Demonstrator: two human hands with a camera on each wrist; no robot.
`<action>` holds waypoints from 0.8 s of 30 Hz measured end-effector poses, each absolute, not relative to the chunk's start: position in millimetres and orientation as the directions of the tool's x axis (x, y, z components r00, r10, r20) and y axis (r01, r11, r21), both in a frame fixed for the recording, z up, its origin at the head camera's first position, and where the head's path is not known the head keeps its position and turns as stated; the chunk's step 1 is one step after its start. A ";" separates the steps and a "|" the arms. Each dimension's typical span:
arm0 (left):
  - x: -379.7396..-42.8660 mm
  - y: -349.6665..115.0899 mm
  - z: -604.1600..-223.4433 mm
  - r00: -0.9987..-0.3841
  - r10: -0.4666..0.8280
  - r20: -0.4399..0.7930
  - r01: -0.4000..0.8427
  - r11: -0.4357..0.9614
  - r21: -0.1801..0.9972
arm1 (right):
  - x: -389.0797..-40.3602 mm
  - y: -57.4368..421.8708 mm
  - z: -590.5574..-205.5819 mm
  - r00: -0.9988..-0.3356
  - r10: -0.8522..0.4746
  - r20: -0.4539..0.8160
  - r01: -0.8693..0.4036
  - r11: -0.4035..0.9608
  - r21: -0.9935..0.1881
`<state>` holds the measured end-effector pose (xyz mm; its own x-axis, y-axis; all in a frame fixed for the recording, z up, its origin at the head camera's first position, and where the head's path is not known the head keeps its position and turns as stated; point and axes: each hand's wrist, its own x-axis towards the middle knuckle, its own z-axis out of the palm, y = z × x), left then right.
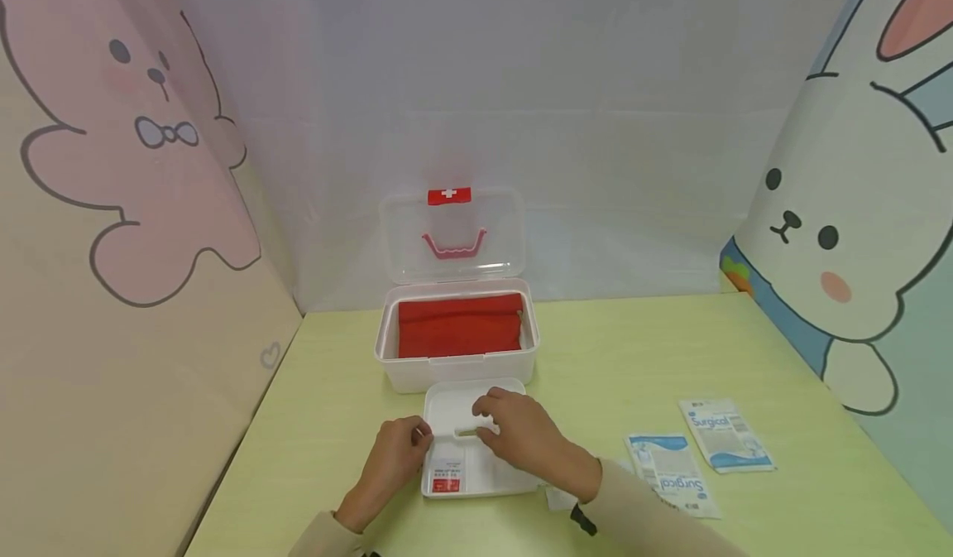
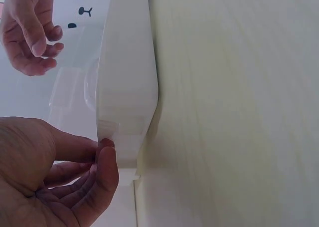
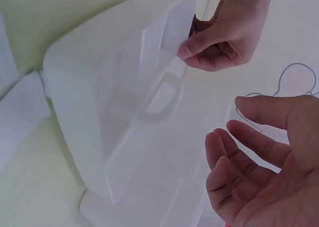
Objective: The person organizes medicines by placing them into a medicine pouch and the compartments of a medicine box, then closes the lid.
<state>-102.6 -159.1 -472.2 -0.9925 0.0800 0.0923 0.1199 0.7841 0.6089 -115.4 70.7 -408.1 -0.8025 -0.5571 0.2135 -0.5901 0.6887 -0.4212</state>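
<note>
"Where is the tray, and how do I have it?"

"The white tray (image 1: pixel 502 476) lies in front of you, just on your side of the box (image 1: pixel 462 372), apparently resting on the table (image 1: pixel 610 358). Your left hand (image 1: pixel 395 455) pinches its left rim between thumb and fingers, probably to steady it."

"And my right?"

"Your right hand (image 1: pixel 524 437) is free: its fingers curve loosely above the tray, near the middle handle (image 1: pixel 466 433), gripping nothing. That leaves it ready to reach down, I'd judge."

"Anything in the tray?"

"A small packet with a red label (image 1: pixel 447 484) sits in the near left part, where the dividing walls likely keep it from sliding."

"Beyond that?"

"The box's clear lid (image 1: pixel 400 238) stands raised at the back, leaving the red folded item (image 1: pixel 460 335) inside exposed. Two 'Surgical' packets (image 1: pixel 728 435) lie to your right, perhaps set there to be within reach; your sleeve (image 1: pixel 648 511) partly covers the nearer one."
</note>
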 end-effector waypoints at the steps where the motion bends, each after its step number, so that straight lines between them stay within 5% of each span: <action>1: -102.5 -158.9 -472.3 -0.992 0.079 0.094 0.120 0.785 0.607 | -116.2 75.4 -405.8 -0.807 -0.551 0.214 -0.585 0.692 -0.423; 17: -101.4 -158.7 -471.8 -0.993 0.069 0.099 0.115 0.793 0.598 | -123.5 138.1 -407.4 -0.900 -0.404 0.164 -0.432 0.775 -0.461; 24: -102.1 -157.5 -471.9 -0.994 0.070 0.089 0.109 0.793 0.599 | -119.5 155.7 -424.9 -0.870 -0.487 0.077 -0.467 0.765 -0.444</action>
